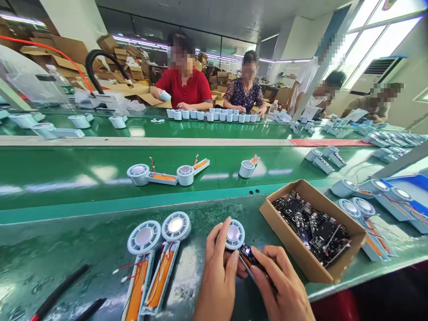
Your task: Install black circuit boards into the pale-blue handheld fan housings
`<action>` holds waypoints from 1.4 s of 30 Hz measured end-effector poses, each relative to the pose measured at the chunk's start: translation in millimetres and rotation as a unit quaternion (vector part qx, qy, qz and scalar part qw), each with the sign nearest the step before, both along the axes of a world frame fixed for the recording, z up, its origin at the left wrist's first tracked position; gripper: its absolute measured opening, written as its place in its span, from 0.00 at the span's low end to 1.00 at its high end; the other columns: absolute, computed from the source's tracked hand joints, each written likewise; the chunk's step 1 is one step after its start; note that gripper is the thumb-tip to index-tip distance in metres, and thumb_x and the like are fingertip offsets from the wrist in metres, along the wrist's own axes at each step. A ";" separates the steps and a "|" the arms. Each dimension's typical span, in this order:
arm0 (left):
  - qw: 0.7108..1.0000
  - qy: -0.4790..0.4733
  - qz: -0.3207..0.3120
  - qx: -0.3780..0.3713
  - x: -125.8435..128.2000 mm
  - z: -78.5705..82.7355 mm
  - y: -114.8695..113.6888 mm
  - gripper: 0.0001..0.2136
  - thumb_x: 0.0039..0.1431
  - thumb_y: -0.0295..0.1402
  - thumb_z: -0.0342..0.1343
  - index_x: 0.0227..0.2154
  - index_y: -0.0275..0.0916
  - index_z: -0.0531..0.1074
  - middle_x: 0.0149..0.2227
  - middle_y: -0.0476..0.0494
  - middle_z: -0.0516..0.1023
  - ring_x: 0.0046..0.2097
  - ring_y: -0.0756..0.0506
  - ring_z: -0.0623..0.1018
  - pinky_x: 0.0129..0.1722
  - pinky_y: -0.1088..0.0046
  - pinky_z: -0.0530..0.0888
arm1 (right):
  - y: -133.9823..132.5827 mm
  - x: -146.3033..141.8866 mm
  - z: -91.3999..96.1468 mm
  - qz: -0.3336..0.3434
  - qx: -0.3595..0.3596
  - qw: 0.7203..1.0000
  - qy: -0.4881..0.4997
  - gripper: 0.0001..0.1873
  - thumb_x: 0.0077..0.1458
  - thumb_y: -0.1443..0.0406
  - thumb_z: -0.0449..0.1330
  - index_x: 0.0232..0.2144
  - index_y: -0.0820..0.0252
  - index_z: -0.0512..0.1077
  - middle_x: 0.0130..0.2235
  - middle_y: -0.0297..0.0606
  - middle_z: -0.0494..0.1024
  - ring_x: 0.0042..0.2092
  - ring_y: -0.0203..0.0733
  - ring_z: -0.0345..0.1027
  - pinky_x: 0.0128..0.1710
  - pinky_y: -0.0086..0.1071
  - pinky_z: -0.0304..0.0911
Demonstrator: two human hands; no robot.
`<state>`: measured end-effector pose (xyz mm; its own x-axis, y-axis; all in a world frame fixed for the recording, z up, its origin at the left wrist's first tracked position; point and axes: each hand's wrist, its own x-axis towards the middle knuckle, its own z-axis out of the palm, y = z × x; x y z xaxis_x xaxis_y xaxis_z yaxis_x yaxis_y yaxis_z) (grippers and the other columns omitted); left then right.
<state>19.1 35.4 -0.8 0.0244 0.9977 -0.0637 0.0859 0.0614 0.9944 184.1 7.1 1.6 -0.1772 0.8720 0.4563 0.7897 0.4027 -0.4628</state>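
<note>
My left hand [219, 272] grips the round head of a pale blue fan housing [234, 235], fingers curled around its rim. My right hand [282, 285] pinches a small black circuit board [249, 257] down on the housing's handle. Left of my hands, two more open housings [157, 263] lie side by side on the green bench, their orange batteries and red wires showing.
A cardboard box [279, 223] of black circuit boards stands to the right. More housings [364, 205] lie beyond it beside a blue tray [413, 185]. Housings [167, 173] ride the green conveyor. Black tools [60, 292] lie at bottom left. Several people work across the belt.
</note>
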 end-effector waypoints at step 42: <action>0.997 0.056 -0.039 0.023 -8.2 -13.1 -2.9 0.28 0.67 0.45 0.50 0.68 0.61 0.52 0.70 0.42 0.51 0.42 0.44 0.80 0.51 0.54 0.77 | 6.4 -3.2 -14.7 0.049 0.121 0.990 -0.048 0.19 0.68 0.71 0.52 0.59 0.63 0.68 0.44 0.47 0.76 0.44 0.46 0.74 0.44 0.39 0.75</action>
<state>10.8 32.5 -14.0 0.0978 0.9949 -0.0243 0.2000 0.0043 0.9798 180.9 13.4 -13.1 -0.3088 0.7151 0.6272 0.7765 0.5703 -0.2679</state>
